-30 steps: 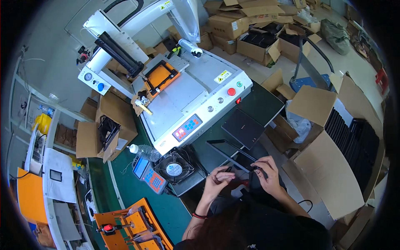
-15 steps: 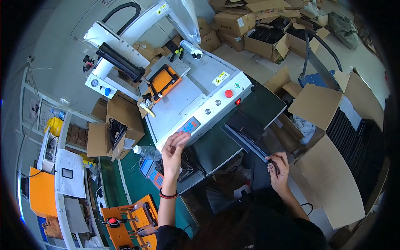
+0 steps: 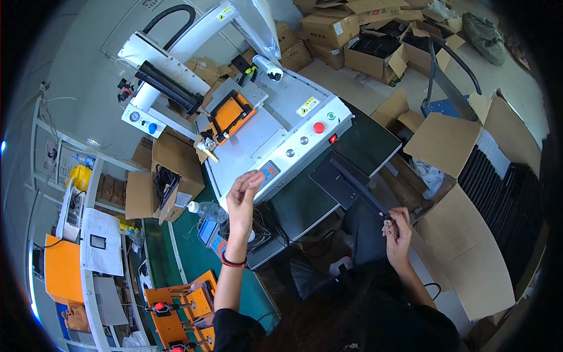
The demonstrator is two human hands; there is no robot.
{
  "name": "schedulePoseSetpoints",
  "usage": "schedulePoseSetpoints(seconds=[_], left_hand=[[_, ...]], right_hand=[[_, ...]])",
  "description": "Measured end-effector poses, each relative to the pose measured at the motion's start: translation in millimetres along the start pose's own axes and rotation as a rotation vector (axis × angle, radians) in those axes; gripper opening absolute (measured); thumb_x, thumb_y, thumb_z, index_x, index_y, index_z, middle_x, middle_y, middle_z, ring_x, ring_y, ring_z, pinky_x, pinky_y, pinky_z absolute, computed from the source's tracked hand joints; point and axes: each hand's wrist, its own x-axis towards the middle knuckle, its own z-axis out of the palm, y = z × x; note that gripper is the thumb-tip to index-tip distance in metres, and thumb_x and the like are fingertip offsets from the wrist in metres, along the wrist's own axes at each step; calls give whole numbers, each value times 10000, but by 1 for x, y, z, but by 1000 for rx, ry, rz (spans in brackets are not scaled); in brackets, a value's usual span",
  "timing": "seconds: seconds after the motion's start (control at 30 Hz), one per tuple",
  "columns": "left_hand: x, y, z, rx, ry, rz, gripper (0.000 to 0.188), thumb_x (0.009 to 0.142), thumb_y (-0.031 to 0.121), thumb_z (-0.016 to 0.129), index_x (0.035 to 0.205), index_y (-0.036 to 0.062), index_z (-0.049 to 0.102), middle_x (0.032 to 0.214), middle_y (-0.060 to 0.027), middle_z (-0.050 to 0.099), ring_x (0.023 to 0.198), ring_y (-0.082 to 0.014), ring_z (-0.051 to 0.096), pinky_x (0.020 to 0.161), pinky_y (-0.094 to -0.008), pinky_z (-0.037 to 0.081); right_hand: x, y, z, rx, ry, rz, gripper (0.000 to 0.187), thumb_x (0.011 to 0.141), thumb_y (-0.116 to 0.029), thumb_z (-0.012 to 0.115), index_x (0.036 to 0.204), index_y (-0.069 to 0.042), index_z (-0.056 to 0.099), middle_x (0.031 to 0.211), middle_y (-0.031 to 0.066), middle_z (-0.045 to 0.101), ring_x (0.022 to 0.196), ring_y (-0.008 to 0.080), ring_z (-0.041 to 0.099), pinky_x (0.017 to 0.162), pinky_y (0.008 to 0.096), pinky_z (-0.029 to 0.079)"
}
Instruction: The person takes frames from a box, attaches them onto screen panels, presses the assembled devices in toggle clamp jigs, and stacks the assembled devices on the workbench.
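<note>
My right hand is closed on the near end of a long, dark, narrow bar-like piece, its fingers pinching the tip. The piece slants up and left over the table's front edge. Against it shows a flat black panel; I cannot tell whether the two are joined. My left hand is raised in front of the white benchtop machine, near its small blue keypad. Its fingers are loosely bent and apart, with nothing visible in them. On the machine's bed sits an orange fixture with a black frame.
To the right stands an open carton packed with black panels. Left of the machine are another carton, a clear bottle and a handheld controller. An orange clamp jig is at lower left; several cartons sit behind.
My right hand has shifted slightly right and down, and the bar-like piece has turned, now right of the flat panel's visible face. My left hand has barely moved.
</note>
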Motion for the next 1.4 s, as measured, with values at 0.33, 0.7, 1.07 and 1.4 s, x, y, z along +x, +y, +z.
schedulePoseSetpoints(seconds=[0.33,0.7,1.07,1.4], left_hand=[[146,-26,-66,713,372,192,722,883,444,552,1307,-110,364,1255,-272,506,1194,-372,483,1015,-384,357],[205,-33,-66,965,410,-198,1027,780,728,468,1389,-73,261,1361,-322,394,1330,-455,268,1076,-500,218],[238,-20,-59,1004,478,-331,1257,636,854,492,1457,-2,77,1420,-326,303,1345,-475,232,1085,-539,162],[251,-8,-6,963,357,-425,1421,553,829,601,1455,73,-196,1419,-314,305,1211,-459,434,1014,-501,336]], right_hand=[[-1,-1,-4,-147,-38,-198,131,910,-39,529,1017,32,554,1015,91,462,723,103,487,606,205,426],[-12,-10,-25,-203,74,-28,128,868,16,569,992,26,596,953,101,493,781,162,516,666,241,430],[6,-10,-23,-258,24,-136,150,875,-5,525,1016,35,556,1023,87,453,731,104,488,627,208,419],[-2,-23,-19,-289,105,-83,124,851,23,568,972,32,594,955,115,500,827,198,544,677,266,448]])
